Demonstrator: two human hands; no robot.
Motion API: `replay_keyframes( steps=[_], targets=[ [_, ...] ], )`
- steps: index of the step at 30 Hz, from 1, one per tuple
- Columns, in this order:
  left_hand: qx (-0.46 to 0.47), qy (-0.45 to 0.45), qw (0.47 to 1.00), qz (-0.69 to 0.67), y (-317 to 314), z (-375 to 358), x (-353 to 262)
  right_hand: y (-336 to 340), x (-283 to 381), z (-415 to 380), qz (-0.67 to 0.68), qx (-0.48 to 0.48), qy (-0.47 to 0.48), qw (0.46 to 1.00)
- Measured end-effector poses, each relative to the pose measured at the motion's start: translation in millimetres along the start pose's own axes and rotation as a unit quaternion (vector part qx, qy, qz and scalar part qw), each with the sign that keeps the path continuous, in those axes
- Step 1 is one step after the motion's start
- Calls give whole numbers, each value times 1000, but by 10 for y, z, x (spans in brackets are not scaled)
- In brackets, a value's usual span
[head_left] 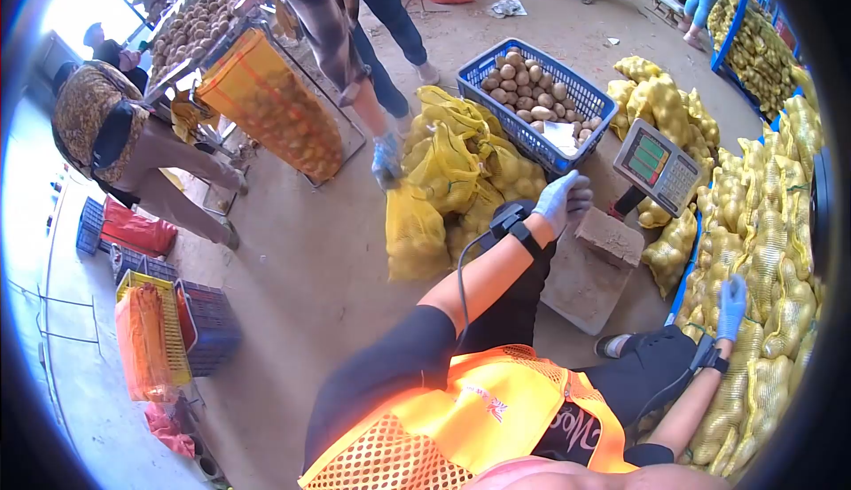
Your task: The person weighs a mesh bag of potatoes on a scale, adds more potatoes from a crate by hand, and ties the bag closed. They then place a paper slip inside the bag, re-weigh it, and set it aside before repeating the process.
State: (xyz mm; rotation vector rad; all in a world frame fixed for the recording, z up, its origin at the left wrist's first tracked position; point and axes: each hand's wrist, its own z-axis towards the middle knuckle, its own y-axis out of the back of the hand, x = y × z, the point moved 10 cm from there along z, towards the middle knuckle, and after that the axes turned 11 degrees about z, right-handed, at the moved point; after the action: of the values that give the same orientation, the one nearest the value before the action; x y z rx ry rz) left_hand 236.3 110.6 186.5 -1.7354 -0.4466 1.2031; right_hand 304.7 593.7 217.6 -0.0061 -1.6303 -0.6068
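My left hand [565, 201], in a pale glove, is in front of the blue crate [538, 159] of potatoes [530, 91], its fingers loosely bent and nothing visible in them. The digital scale display [654, 167] stands to its right, above the dusty scale platform [581, 286] with a block [612, 237] on it. At the right, my right hand [731, 307], in a blue glove, is against or just over the stacked yellow mesh sacks [764, 313], fingers extended. Whether it touches them is unclear.
A co-worker's gloved hand [387, 162] is at the top of a yellow sack [417, 235], left of more sacks. An orange mesh bag [275, 105] hangs from a frame. Another person [106, 127] bends at left, above stacked crates [208, 326].
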Motion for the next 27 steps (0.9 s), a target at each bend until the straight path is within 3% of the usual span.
replay_keyframes(
  steps=[1, 2, 3, 7, 9, 15, 16, 18, 19, 21, 23, 25, 26, 27],
  targets=[
    [-110, -8, 992, 56, 203, -38, 20, -10, -122, -120, -99, 2, -45, 994],
    [-218, -8, 970, 110, 380, -148, 90, -47, -180, -141, -114, 28, 25, 993],
    [-208, -17, 959, 192, 225, -218, -4, -42, -293, -214, -132, 55, 89, 986],
    [-183, 3, 949, 258, 452, 0, 203, -179, -751, -522, -343, 121, 22, 931],
    [-177, -31, 934, 307, 375, -1, 179, -312, -836, -591, -259, 213, -19, 942],
    [-138, -82, 886, 434, 233, 82, 299, -484, -214, -868, -326, 141, -86, 931],
    [-171, -200, 809, 526, 125, -10, 87, -504, -214, -902, -321, 149, -91, 931],
    [-233, -378, 583, 680, -341, -429, -285, -504, -174, -940, -321, 149, -80, 932],
    [-238, -382, 575, 684, -485, -551, -422, -523, -164, -932, -322, 145, -69, 933],
    [-246, -340, 396, 816, -748, -671, -560, -551, -182, -937, -337, 142, -28, 930],
    [-260, -284, 368, 846, -563, -681, -617, -527, -208, -957, -333, 131, -45, 933],
    [-208, -62, 300, 929, -76, -582, -437, -499, -245, -932, -329, 115, -25, 937],
    [-195, -17, 395, 898, 46, -621, -402, -493, -248, -924, -331, 109, -24, 937],
    [-173, -18, 414, 894, 2, -644, -386, -534, -156, -948, -345, 107, -22, 932]
  ],
)
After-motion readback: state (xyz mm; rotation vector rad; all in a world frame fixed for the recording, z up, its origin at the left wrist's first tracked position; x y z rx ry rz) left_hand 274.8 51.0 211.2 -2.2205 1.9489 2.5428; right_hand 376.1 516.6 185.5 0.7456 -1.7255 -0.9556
